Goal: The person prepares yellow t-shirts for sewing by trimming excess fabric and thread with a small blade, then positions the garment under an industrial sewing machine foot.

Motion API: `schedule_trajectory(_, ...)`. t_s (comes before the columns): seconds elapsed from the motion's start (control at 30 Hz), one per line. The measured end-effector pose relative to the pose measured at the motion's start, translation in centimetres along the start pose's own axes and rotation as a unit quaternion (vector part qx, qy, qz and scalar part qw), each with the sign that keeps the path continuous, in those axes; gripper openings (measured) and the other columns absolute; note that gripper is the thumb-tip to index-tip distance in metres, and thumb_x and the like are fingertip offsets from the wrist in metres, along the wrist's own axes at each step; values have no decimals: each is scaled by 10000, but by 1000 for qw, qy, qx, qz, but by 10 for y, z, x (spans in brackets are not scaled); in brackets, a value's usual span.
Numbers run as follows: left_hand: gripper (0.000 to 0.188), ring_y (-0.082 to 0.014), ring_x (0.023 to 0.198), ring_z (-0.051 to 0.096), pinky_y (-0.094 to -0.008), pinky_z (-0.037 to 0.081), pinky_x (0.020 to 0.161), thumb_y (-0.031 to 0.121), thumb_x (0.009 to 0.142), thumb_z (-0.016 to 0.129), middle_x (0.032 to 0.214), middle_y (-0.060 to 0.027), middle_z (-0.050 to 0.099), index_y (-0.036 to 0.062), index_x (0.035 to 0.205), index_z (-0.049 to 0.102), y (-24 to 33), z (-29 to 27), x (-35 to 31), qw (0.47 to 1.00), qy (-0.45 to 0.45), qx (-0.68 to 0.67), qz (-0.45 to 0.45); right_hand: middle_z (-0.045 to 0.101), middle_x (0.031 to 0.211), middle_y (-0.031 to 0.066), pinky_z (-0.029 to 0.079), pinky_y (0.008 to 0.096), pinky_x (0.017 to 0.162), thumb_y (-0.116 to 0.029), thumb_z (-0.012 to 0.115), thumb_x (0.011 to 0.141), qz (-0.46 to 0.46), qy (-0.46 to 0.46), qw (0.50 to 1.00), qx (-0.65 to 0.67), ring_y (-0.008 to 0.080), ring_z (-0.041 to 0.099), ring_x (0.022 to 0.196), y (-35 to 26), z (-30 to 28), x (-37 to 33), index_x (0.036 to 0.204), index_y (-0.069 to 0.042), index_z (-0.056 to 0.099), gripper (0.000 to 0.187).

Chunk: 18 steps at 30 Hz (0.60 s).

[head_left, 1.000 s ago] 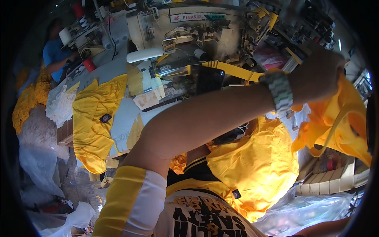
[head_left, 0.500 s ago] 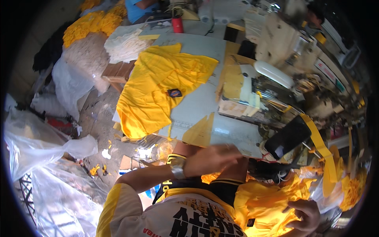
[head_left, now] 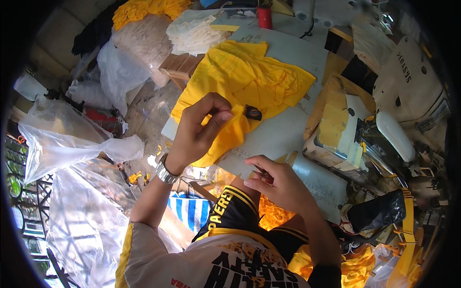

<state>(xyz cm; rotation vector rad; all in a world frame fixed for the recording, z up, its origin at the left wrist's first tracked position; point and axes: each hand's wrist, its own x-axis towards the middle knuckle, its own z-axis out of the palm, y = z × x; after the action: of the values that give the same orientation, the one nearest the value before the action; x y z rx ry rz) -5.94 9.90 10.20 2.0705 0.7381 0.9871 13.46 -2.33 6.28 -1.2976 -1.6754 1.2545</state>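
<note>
A yellow garment [head_left: 269, 77] with a small dark label [head_left: 253, 113] lies spread and creased over the grey table. Above its near left part, my left hand [head_left: 204, 127] is closed in a pinch, and a raised fold of the yellow cloth meets the fingertips beside the label. My right hand [head_left: 283, 185] is held over the near table edge, with its fingers curled around a small dark object that is mostly hidden. A second yellow garment [head_left: 357, 264] lies by my right side, partly covered by my forearm.
On the grey table [head_left: 312, 43] stand a taped box [head_left: 331, 127], a sewing machine [head_left: 408, 81] and a red cylinder [head_left: 264, 18]. A black phone [head_left: 377, 212] is at the right. White cloth [head_left: 194, 33] is piled at the far left; clear plastic sheeting [head_left: 91, 216] hangs nearer.
My left hand has moved from my lap up to the yellow garment. My right hand has come from the second garment toward the table edge. The view has swung, shifting the table rightward.
</note>
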Motion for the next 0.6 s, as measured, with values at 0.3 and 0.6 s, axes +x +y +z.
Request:
schedule_trajectory(0.3,226,-256,831,635,-350,510,749,21,750,753,939,-96,645,30,964,681,-14,47,-63,993,-82,86,20,589,1013,149,515,334,714,-193,690,870,93,116,985,-85,258,638,892,9,-15,-98,1278,-6,498,488)
schedule_trajectory(0.6,198,-226,772,609,-342,491,689,-39,810,634,902,-104,627,4,1000,600,-23,97,-27,971,-160,130,122,571,854,124,461,310,620,-174,665,893,-4,176,984,-20,203,562,704,19,-3,-96,1231,11,566,397)
